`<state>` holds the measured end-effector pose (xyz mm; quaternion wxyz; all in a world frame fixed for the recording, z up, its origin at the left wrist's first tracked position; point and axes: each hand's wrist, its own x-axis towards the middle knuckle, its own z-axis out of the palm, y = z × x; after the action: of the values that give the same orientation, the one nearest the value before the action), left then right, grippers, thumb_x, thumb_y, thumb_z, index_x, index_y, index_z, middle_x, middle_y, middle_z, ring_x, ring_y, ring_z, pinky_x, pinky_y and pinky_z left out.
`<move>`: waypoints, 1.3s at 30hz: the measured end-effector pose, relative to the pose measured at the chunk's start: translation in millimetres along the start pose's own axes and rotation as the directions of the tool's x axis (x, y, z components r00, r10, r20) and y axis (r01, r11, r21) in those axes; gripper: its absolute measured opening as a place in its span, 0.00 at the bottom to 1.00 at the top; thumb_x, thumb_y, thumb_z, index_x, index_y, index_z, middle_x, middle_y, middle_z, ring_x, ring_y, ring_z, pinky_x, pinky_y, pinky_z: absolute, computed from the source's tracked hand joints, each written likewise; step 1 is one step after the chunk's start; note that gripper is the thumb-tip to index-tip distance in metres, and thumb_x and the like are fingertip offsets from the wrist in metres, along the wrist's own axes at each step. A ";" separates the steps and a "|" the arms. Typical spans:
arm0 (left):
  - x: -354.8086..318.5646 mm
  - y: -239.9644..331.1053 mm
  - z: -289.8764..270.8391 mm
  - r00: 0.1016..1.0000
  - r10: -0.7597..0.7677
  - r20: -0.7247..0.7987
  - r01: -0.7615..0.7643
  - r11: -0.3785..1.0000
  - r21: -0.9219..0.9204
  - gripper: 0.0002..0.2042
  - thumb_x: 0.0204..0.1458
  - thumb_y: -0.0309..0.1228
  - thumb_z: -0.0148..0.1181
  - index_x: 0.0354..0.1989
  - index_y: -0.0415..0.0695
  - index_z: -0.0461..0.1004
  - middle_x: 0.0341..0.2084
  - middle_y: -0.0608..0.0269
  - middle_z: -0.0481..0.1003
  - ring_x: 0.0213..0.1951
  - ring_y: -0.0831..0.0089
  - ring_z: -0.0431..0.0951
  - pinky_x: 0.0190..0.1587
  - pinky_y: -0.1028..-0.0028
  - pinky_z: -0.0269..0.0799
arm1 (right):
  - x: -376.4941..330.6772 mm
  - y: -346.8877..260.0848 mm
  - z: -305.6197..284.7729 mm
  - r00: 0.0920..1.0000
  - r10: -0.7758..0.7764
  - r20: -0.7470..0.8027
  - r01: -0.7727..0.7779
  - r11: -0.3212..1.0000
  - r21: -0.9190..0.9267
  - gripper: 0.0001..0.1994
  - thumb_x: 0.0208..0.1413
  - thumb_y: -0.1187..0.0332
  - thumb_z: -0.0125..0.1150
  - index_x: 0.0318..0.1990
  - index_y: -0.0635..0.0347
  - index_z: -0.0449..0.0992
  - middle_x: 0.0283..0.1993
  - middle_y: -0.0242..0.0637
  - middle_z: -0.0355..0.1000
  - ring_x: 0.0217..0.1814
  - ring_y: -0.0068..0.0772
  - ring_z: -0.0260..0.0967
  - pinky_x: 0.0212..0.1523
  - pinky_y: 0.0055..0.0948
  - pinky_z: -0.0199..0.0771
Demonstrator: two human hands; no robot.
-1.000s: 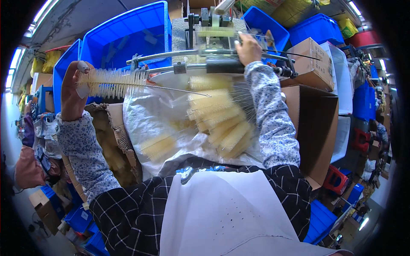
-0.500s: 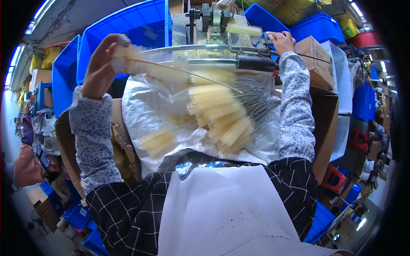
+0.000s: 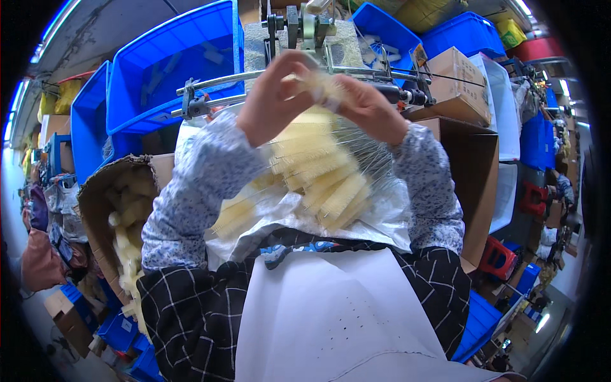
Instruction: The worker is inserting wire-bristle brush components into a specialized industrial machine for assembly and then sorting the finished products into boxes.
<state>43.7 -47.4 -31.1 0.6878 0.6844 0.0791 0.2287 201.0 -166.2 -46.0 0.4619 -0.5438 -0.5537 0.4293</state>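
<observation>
Both my hands are raised in the middle, in front of a metal machine [image 3: 312, 32]. Between them is a blurred cream bristle brush [image 3: 330, 89]. My left hand [image 3: 277, 95] is closed about its left side, fingers curled. My right hand [image 3: 372, 108] pinches its right side between thumb and fingers. Below the hands, a pile of cream bristle brushes [image 3: 318, 169] lies on a white woven sack [image 3: 388, 216] over my lap, their wire stems fanning to the right. One brush [image 3: 235, 213] lies apart at the lower left.
A cardboard box [image 3: 89, 197] with cream pieces stands at my left; an open carton [image 3: 474, 184] is at my right. A large blue bin [image 3: 178, 70] holds pale pieces at the back left. A smaller blue bin [image 3: 388, 44] sits behind the machine's right. Metal rails [image 3: 219, 81] cross ahead.
My left hand has come in from the left with the brush, and my right hand has left the machine's right side to meet it. The separate brush on the machine's right no longer shows there.
</observation>
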 end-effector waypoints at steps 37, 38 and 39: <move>-158.8 -51.1 -128.3 0.732 -0.680 -0.045 0.186 0.135 0.973 0.23 0.34 0.30 0.58 0.44 0.50 0.62 0.32 0.58 0.70 0.37 0.61 0.70 0.44 0.66 0.61 | 58.8 120.8 -91.6 0.908 -0.276 -0.314 -0.288 0.131 -0.949 0.20 0.47 0.70 0.47 0.50 0.43 0.65 0.48 0.30 0.63 0.57 0.33 0.51 0.56 0.42 0.42; -158.2 -49.8 -131.8 0.734 -0.679 -0.030 0.252 0.231 0.940 0.22 0.35 0.29 0.58 0.43 0.49 0.63 0.28 0.58 0.70 0.34 0.62 0.71 0.42 0.67 0.63 | 51.2 115.9 -92.0 0.881 -0.293 -0.371 -0.359 0.097 -0.928 0.21 0.46 0.68 0.50 0.52 0.45 0.62 0.49 0.30 0.61 0.56 0.34 0.51 0.56 0.43 0.42; -158.3 -45.9 -137.4 0.734 -0.678 -0.033 0.254 0.229 0.940 0.22 0.35 0.29 0.58 0.43 0.49 0.63 0.28 0.58 0.70 0.34 0.62 0.71 0.42 0.67 0.63 | 43.7 113.4 -93.6 0.850 -0.311 -0.424 -0.427 0.064 -0.902 0.24 0.44 0.66 0.52 0.53 0.47 0.60 0.50 0.31 0.60 0.56 0.35 0.51 0.55 0.44 0.43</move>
<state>-144.6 11.9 -115.3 0.2385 0.9112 0.2582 -0.2149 316.7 -120.6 -135.8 0.0729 -0.8234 -0.5203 -0.2144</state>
